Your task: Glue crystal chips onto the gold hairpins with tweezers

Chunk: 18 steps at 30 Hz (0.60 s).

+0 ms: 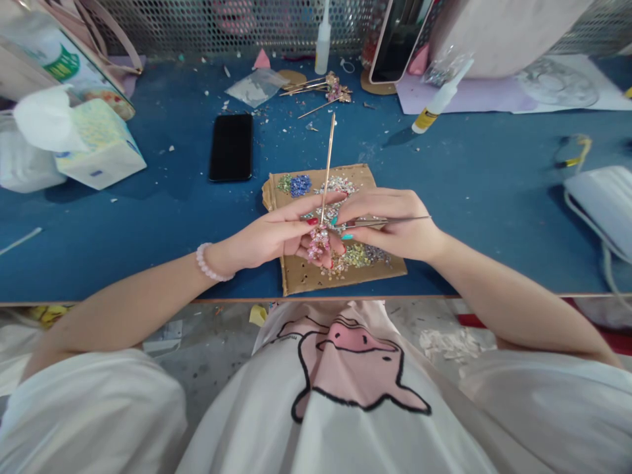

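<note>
My left hand (276,234) is closed on a long gold hairpin stick (326,164) that points away from me, with a pink beaded cluster (318,243) at its near end. My right hand (392,230) pinches thin metal tweezers (390,222), their tip meeting the cluster. Both hands hover over a brown cardboard sheet (296,273) strewn with small coloured beads and sequins (300,185).
A black phone (231,146) lies left of the cardboard. A tissue box (96,141) sits at far left. More gold hairpins (326,89), two glue bottles (437,102), a plastic bag (257,85) and a tablet (397,39) are at the back. A white face mask (600,197) lies right.
</note>
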Each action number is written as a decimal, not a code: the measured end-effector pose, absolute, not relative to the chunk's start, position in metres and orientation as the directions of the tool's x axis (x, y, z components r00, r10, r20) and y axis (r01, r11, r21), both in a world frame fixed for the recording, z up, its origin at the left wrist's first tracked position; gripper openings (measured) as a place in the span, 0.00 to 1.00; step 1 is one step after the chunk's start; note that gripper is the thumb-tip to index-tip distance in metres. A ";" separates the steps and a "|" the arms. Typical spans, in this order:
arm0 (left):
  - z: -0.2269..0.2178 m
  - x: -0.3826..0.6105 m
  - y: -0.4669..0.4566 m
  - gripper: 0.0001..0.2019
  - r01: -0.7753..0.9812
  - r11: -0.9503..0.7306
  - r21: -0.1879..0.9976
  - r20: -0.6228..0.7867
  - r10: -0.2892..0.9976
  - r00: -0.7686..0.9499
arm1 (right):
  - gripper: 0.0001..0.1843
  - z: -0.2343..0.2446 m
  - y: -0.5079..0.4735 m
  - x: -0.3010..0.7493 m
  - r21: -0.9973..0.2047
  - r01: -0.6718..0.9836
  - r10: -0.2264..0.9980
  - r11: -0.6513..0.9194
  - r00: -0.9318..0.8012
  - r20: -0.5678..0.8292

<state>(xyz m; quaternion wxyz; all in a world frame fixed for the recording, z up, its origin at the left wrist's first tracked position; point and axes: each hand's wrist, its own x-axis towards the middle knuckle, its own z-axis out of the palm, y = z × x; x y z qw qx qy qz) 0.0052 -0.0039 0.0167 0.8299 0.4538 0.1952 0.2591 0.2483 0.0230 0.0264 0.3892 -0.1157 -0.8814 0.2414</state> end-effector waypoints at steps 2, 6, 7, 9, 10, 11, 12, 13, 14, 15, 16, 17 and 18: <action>0.017 0.005 -0.004 0.33 -0.256 0.450 0.856 -0.082 0.607 0.791 | 0.06 0.027 0.022 0.249 -0.516 0.036 0.402 0.856 -0.674 0.620; 0.016 0.005 -0.003 0.33 -0.256 0.443 0.859 -0.082 0.613 0.786 | 0.05 0.028 0.021 0.250 -0.507 0.044 0.403 0.861 -0.667 0.626; 0.015 0.005 -0.003 0.33 -0.253 0.442 0.861 -0.085 0.613 0.785 | 0.05 0.028 0.021 0.250 -0.504 0.046 0.403 0.862 -0.665 0.629; 0.015 0.005 -0.003 0.32 -0.248 0.443 0.861 -0.089 0.613 0.785 | 0.05 0.029 0.020 0.250 -0.500 0.055 0.405 0.864 -0.665 0.627; 0.015 0.005 -0.003 0.32 -0.247 0.443 0.862 -0.091 0.614 0.784 | 0.05 0.029 0.020 0.251 -0.499 0.061 0.407 0.865 -0.668 0.624; 0.015 0.005 -0.003 0.32 -0.247 0.442 0.862 -0.090 0.614 0.784 | 0.05 0.029 0.020 0.251 -0.496 0.068 0.409 0.866 -0.668 0.622; 0.015 0.005 -0.003 0.31 -0.251 0.437 0.864 -0.084 0.616 0.784 | 0.05 0.028 0.020 0.251 -0.492 0.079 0.412 0.867 -0.668 0.619; 0.015 0.005 -0.003 0.30 -0.256 0.430 0.866 -0.075 0.617 0.783 | 0.05 0.028 0.020 0.251 -0.489 0.090 0.418 0.868 -0.665 0.619; 0.015 0.005 -0.003 0.30 -0.261 0.420 0.869 -0.064 0.619 0.783 | 0.05 0.028 0.020 0.252 -0.487 0.103 0.426 0.867 -0.659 0.620; 0.015 0.005 -0.003 0.29 -0.266 0.410 0.873 -0.054 0.622 0.781 | 0.05 0.027 0.021 0.252 -0.487 0.113 0.435 0.866 -0.651 0.622; 0.015 0.005 -0.003 0.29 -0.269 0.402 0.876 -0.046 0.624 0.780 | 0.05 0.027 0.021 0.252 -0.493 0.119 0.446 0.862 -0.639 0.626; 0.015 0.004 -0.003 0.29 -0.269 0.397 0.878 -0.044 0.626 0.779 | 0.05 0.026 0.021 0.251 -0.501 0.118 0.455 0.858 -0.627 0.632; 0.015 0.004 -0.003 0.29 -0.268 0.395 0.879 -0.045 0.628 0.777 | 0.04 0.026 0.021 0.251 -0.510 0.112 0.462 0.853 -0.617 0.637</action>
